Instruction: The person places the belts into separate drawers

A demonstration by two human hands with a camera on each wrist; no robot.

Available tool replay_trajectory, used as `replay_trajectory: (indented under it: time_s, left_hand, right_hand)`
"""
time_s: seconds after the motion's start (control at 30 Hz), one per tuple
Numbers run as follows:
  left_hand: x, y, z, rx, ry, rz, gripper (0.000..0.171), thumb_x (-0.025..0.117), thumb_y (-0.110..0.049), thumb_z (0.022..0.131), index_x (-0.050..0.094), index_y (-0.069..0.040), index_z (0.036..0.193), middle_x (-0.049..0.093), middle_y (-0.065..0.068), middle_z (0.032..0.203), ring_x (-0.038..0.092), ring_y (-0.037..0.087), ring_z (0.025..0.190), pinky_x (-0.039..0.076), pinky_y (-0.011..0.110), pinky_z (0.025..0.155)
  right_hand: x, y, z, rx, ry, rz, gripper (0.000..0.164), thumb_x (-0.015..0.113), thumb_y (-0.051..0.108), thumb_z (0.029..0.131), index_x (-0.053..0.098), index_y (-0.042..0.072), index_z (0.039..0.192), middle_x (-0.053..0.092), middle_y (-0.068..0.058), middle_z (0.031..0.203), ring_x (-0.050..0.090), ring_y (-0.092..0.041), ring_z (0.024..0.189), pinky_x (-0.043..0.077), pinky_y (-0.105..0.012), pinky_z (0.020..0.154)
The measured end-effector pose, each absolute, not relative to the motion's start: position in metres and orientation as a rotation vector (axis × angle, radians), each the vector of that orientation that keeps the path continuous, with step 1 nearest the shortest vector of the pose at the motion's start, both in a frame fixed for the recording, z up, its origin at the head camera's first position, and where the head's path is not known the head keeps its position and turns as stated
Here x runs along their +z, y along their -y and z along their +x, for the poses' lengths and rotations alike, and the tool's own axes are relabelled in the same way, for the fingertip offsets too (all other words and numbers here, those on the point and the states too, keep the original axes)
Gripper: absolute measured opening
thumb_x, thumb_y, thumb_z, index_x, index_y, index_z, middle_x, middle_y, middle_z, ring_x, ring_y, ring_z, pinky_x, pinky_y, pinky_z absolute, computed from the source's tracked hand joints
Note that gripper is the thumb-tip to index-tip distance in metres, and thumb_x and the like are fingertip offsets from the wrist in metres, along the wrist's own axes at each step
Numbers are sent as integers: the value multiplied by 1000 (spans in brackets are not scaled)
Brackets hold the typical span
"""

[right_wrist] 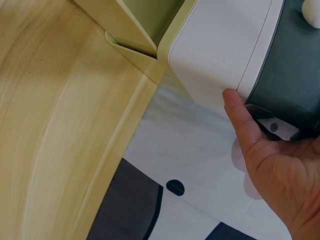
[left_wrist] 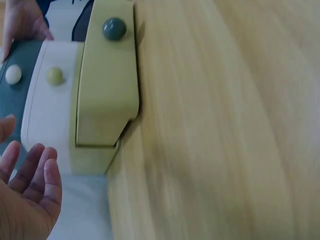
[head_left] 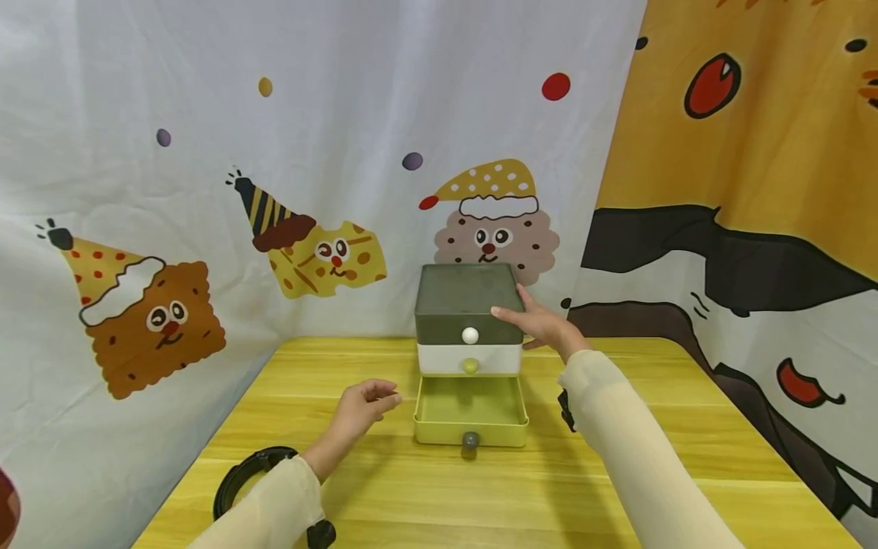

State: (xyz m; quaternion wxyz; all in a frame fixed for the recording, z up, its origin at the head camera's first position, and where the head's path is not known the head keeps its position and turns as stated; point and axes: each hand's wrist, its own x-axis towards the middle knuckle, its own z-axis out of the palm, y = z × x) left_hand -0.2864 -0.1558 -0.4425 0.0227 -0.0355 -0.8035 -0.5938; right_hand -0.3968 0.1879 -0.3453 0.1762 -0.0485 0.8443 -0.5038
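A small three-tier drawer box point(head_left: 469, 288) stands at the back of the table, with a dark green top tier, a white middle tier point(head_left: 439, 358) and a yellow-green bottom drawer point(head_left: 439, 435). That bottom drawer is pulled out, and its grey-green knob point(left_wrist: 114, 29) faces forward. The upper two tiers look closed. My right hand point(head_left: 545, 324) lies along the box's right side with fingers extended; in the right wrist view a fingertip point(right_wrist: 230, 95) touches the white tier's edge. Left of the open drawer, my left hand point(head_left: 360, 412) hovers apart from it, fingers loosely bent, holding nothing.
A black ring-shaped object point(head_left: 229, 484) lies at the table's front left, partly behind the left sleeve. Something small and black point(head_left: 565, 410) shows beside the right sleeve. A printed curtain point(head_left: 343, 114) hangs behind the wooden table point(head_left: 439, 503).
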Motion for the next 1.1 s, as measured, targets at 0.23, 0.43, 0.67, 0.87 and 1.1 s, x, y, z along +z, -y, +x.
replay_trajectory:
  time_s: [0.23,0.43,0.67,0.87,1.1]
  left_hand:
    - [-435,180,-290,-1817,2563,-128,26,73,-16,92,70,-6,116,69,5,108,64,19,95,54,44,79]
    - [-430,200,-295,-1795,2608,-157,35,72,-20,93,66,-4,123,68,7,112,64,21,99,54,45,83]
    - [-426,223,-300,-1743,2670,-183,41,70,-24,94,62,-4,129,67,11,119,63,28,107,53,40,85]
    - [-423,247,-300,-1719,2696,-192,48,70,-27,95,57,-2,134,62,16,128,61,28,113,53,40,87]
    - [-423,277,-297,-1700,2739,-204,54,69,-30,95,54,0,137,59,20,131,59,30,114,52,44,90]
  right_hand:
    - [-346,-187,-397,-1425,-2394,-137,107,59,64,90,-22,37,154,-16,-13,164,10,-40,148,41,-58,103]
    - [-347,-188,-397,-1426,-2399,-133,109,60,65,89,-21,36,154,-16,-13,164,11,-40,148,41,-57,103]
    - [-346,-187,-396,-1438,-2388,-125,109,61,64,89,-22,37,154,-16,-13,164,12,-40,148,40,-57,103]
    - [-346,-187,-395,-1428,-2399,-122,109,60,65,89,-22,37,154,-14,-14,164,13,-40,148,41,-57,103]
    - [-345,-188,-396,-1409,-2417,-123,109,60,67,88,-22,37,154,-12,-15,164,14,-40,147,41,-56,103]
